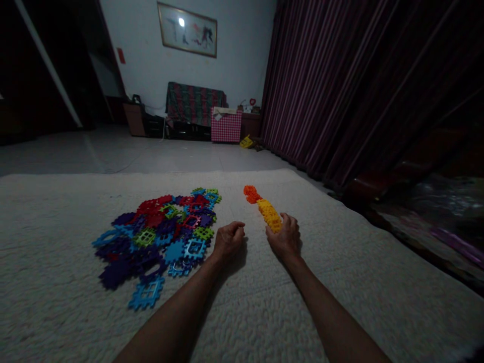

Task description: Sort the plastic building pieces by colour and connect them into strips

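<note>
My right hand [284, 236] is wrapped round the near end of a row of yellow interlocking plastic tiles [269, 214], which lies on the quilted cover. Touching or almost touching the row's far end is a small cluster of orange tiles [250, 193]; whether they are joined I cannot tell. My left hand [230, 239] rests on the cover with its fingers curled in, and nothing shows in it. Just left of it spreads a loose pile of notched tiles: purple [116, 274], red [154, 206], green [145, 237] and blue [174, 251].
The pale quilted cover [242, 322] ends at a far edge, beyond which lies a tiled floor [181, 156]. A low cabinet [153, 126] and a pink checked cloth [226, 127] stand by the wall. Purple curtains [317, 85] hang at the right.
</note>
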### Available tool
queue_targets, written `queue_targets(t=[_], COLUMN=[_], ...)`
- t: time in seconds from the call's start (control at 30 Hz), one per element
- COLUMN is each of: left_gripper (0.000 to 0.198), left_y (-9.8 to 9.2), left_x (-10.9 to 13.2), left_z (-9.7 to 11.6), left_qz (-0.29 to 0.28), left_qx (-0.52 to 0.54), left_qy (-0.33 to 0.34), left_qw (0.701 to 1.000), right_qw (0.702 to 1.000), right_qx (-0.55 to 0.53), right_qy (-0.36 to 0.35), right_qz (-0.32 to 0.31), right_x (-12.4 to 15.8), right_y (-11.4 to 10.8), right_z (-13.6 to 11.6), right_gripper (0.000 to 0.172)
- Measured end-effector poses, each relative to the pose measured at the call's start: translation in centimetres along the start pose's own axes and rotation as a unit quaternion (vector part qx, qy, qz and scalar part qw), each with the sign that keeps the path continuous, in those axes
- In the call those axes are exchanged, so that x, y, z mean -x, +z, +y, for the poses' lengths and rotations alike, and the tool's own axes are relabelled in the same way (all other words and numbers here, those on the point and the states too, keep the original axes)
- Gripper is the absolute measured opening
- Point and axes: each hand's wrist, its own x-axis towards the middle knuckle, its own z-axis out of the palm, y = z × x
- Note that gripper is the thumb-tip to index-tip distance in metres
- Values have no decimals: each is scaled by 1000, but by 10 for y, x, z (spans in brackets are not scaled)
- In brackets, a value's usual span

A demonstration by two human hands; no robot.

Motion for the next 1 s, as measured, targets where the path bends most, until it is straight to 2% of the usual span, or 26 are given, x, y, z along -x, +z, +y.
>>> queue_targets(t=[0.07, 0.13, 0.23, 0.33, 0.57, 0.67, 1.0], left_gripper=[31, 31, 31, 33, 36, 39, 40], left_y=[1, 1, 1, 1, 6, 8, 3], left_x=[0, 1, 0, 0, 0, 1, 3], left_z=[0, 0, 3, 3, 1, 1, 4], left_qz=[1, 0, 7, 13, 8, -4, -45], left_qx=[5, 10, 20, 27, 42, 26, -12], left_qy=[3, 3, 0, -9, -23, -42, -39], left_qw=[1000, 1000, 1000, 1000, 999, 999, 998], right_qw=[997, 985, 966, 956, 954, 954, 955], right_qx=[-52, -109, -158, -157, -93, -84, -64], right_qy=[-56, -126, -202, -242, -273, -278, -279], right_qz=[31, 34, -21, -60, -87, -79, -74], right_x=[2, 5, 12, 18, 20, 21, 19], right_y=[1, 4, 11, 17, 21, 20, 13], right_z=[-1, -4, -8, -10, -8, -9, -13], right_gripper=[45, 35, 26, 23, 19, 17, 15])
